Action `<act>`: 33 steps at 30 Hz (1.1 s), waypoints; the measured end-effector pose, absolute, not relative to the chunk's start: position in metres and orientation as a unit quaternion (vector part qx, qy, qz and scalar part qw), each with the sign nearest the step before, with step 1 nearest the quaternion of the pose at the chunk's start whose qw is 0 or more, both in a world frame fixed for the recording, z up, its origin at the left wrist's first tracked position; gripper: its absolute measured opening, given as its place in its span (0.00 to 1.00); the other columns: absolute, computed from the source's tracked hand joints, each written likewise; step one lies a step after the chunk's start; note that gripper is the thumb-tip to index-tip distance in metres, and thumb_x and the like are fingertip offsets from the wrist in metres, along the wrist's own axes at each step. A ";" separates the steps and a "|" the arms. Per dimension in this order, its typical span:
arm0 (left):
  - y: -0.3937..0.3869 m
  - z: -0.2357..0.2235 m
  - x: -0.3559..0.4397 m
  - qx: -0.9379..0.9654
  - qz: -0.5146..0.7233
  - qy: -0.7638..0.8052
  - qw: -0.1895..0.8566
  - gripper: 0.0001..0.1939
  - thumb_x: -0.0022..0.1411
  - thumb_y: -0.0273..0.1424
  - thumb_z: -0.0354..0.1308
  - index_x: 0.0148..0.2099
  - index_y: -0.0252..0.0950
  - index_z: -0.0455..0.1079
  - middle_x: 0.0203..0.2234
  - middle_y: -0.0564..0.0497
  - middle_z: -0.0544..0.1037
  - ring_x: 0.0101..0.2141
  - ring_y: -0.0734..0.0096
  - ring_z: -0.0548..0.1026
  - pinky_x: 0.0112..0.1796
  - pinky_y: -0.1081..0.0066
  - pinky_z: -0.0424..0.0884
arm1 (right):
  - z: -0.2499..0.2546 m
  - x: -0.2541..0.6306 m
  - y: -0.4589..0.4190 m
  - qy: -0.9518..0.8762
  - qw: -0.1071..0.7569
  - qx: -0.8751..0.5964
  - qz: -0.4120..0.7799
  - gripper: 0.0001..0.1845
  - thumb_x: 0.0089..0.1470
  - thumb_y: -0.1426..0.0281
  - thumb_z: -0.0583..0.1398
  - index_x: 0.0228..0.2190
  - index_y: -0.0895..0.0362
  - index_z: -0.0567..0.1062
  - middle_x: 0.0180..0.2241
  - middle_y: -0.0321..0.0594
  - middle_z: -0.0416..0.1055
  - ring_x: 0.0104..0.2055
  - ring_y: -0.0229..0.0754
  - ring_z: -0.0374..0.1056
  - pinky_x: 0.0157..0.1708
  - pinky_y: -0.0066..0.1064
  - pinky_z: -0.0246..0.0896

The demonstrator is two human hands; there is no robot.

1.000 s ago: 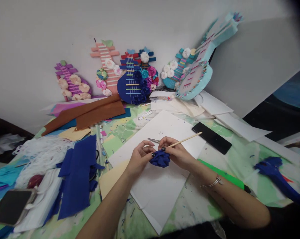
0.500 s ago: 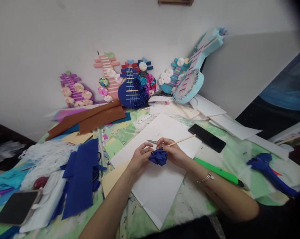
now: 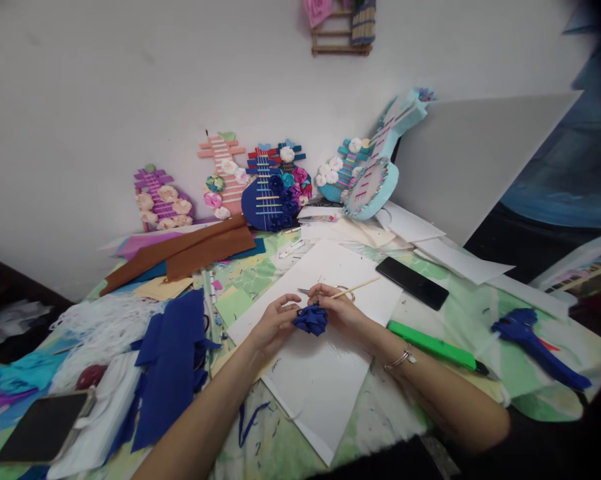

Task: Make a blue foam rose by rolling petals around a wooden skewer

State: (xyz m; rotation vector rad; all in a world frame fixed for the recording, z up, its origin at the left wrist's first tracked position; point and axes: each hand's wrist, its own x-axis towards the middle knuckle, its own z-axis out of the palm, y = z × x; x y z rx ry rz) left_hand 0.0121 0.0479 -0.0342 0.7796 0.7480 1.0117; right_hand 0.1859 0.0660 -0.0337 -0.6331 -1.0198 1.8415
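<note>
A dark blue flower [image 3: 311, 320] of folded petals is between my two hands, over a white sheet [image 3: 325, 407]. My left hand [image 3: 273, 327] pinches its left side with thumb and forefinger, the other fingers loosely bent. From the right, my right hand [image 3: 338, 310] is closed at the flower's back edge. A thin wooden stick [image 3: 364, 285] runs through the right hand's fingers and points up to the right; its lower end is hidden. Scissors [image 3: 304, 291] lie on the sheet behind the right hand, partly covered by it.
A black phone [image 3: 413, 283], a green cutter [image 3: 433, 345] and a blue glue gun [image 3: 540, 347] lie on the right. Blue sheets [image 3: 170, 373], white string [image 3: 100, 320] and a dark phone-like device [image 3: 43, 427] are at left. Decorated guitars [image 3: 255, 200] stand along the wall.
The view has tilted up a little, showing more of the wall shelf. Both hands keep hold of the flower, which has turned slightly. More of the scissors now shows.
</note>
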 end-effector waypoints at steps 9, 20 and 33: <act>0.056 -0.042 -0.004 0.332 0.505 0.322 0.729 0.17 0.48 0.26 0.66 0.41 0.34 0.65 0.24 0.51 0.75 0.24 0.77 0.71 0.29 0.76 0.65 | -0.033 0.165 0.080 -0.416 0.438 -0.243 0.759 0.12 0.41 0.74 0.62 0.32 0.58 0.70 0.25 0.35 0.69 0.23 0.33 0.63 0.24 0.25 0.52; 0.055 -0.043 0.000 0.342 0.506 0.302 0.732 0.17 0.46 0.26 0.67 0.40 0.34 0.67 0.21 0.54 0.73 0.23 0.77 0.70 0.29 0.75 0.64 | -0.038 0.167 0.074 -0.400 0.443 -0.218 0.772 0.11 0.41 0.75 0.61 0.32 0.58 0.70 0.24 0.35 0.68 0.24 0.33 0.62 0.25 0.25 0.52; 0.054 -0.048 -0.003 0.370 0.506 0.278 0.728 0.19 0.45 0.25 0.68 0.40 0.33 0.67 0.22 0.53 0.73 0.25 0.75 0.71 0.30 0.74 0.65 | -0.037 0.167 0.069 -0.409 0.449 -0.218 0.764 0.13 0.39 0.75 0.62 0.32 0.57 0.70 0.24 0.34 0.69 0.24 0.34 0.63 0.25 0.25 0.52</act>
